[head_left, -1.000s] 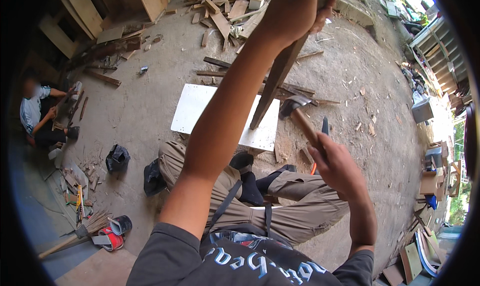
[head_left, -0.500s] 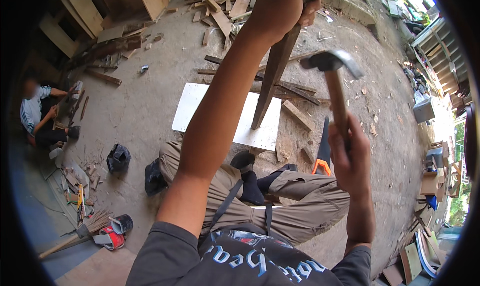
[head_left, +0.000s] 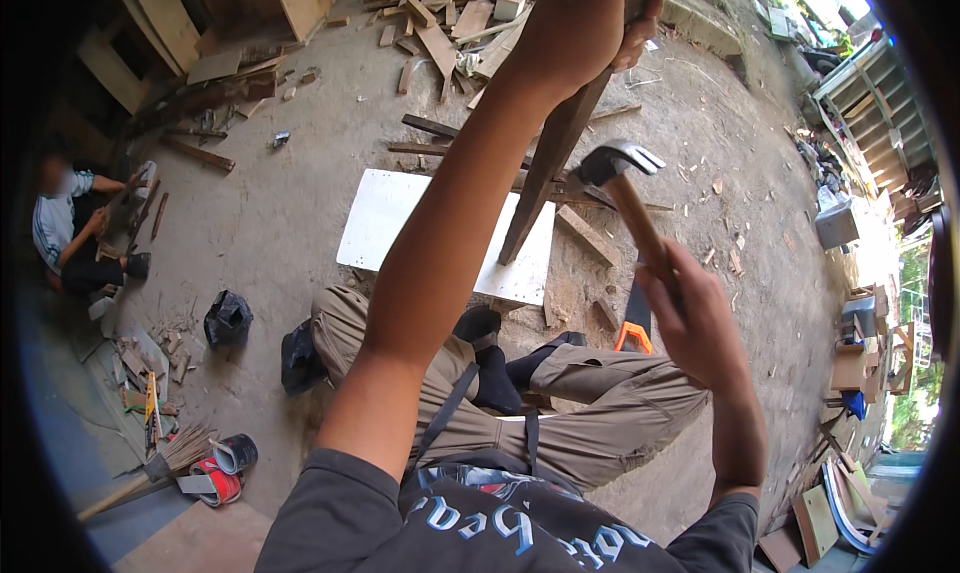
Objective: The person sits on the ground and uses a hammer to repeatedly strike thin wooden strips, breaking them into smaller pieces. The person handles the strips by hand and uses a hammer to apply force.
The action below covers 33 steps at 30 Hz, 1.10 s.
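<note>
My left hand point(head_left: 590, 33) is closed round the upper part of a dark wooden board point(head_left: 550, 163), which stands tilted. Its lower end rests on a white panel point(head_left: 378, 218) that lies in front of my legs. With my right hand point(head_left: 693, 316) I grip a claw hammer point(head_left: 640, 223) by its wooden handle. The hammer's head is at the board's right edge, partway down; whether they touch I cannot tell. The board's top end is cut off by the picture's upper edge.
A handsaw with an orange handle point(head_left: 634, 337) lies by my right leg. Wood offcuts point(head_left: 436, 45) are heaped at the far side, and loose battens point(head_left: 585, 235) lie beyond the panel. At the left another person point(head_left: 75, 218) sits on the ground near a broom point(head_left: 180, 450).
The hammer has swung left and down toward the board, its head now close to the wood. My left hand keeps its hold on the board. The whole view has shifted slightly.
</note>
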Each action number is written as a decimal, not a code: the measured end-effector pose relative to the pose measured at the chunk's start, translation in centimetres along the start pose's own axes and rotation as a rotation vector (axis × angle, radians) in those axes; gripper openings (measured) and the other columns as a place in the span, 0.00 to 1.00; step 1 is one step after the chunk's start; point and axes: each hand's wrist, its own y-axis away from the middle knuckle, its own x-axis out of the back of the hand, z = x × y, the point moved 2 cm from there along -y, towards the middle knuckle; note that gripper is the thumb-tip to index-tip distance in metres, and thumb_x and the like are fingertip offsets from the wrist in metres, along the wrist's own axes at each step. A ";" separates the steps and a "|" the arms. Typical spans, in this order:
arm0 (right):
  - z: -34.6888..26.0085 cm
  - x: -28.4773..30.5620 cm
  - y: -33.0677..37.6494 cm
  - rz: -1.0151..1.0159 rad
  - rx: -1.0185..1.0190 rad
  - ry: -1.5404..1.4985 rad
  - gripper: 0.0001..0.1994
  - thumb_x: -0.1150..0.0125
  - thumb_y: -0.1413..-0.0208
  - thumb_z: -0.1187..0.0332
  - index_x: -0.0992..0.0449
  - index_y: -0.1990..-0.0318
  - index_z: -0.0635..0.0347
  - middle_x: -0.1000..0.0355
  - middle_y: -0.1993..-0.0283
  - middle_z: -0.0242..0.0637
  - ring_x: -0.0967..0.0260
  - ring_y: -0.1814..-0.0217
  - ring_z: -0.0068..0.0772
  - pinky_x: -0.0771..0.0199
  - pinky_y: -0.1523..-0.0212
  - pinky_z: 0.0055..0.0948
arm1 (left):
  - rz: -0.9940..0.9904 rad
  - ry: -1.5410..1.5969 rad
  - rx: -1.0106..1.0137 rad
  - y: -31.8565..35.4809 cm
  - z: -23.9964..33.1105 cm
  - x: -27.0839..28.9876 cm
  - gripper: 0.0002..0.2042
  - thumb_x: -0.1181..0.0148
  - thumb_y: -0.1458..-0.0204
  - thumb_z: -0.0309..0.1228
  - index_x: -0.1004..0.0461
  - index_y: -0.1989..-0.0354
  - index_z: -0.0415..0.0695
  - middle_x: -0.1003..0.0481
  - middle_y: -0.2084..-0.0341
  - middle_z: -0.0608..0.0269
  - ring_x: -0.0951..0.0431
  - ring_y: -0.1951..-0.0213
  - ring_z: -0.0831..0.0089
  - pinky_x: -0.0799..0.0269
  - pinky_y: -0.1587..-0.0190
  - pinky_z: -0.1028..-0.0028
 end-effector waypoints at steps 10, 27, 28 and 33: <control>-0.6 0.8 0.7 0.067 0.064 -0.011 0.13 0.44 0.36 0.70 0.31 0.46 0.62 0.30 0.78 0.44 0.30 0.79 0.38 0.35 0.76 0.37 | -0.010 -0.065 -0.077 -0.3 -0.2 -0.4 0.39 0.70 0.41 0.72 0.31 0.78 0.47 0.39 0.91 0.73 0.39 0.88 0.81 0.43 0.84 0.78; 0.7 0.2 0.8 0.044 0.038 -0.037 0.09 0.47 0.34 0.70 0.27 0.50 0.62 0.38 0.77 0.26 0.42 0.77 0.18 0.42 0.76 0.26 | -0.013 -0.062 -0.066 0.5 0.4 -1.9 0.38 0.68 0.40 0.70 0.31 0.79 0.46 0.38 0.90 0.73 0.39 0.88 0.82 0.44 0.84 0.79; 0.0 1.2 1.1 0.056 0.037 -0.022 0.09 0.46 0.34 0.70 0.27 0.50 0.62 0.39 0.77 0.26 0.43 0.77 0.17 0.42 0.76 0.25 | -0.007 -0.053 -0.050 0.8 0.9 -2.2 0.37 0.68 0.40 0.70 0.31 0.79 0.46 0.38 0.90 0.73 0.39 0.88 0.82 0.44 0.84 0.80; -1.1 0.5 1.1 0.237 0.091 -0.181 0.07 0.47 0.34 0.70 0.30 0.54 0.62 0.33 0.79 0.42 0.34 0.80 0.30 0.35 0.76 0.36 | -0.044 -0.013 -0.104 1.0 0.4 -2.3 0.36 0.67 0.39 0.69 0.31 0.77 0.47 0.38 0.89 0.73 0.39 0.88 0.82 0.45 0.85 0.80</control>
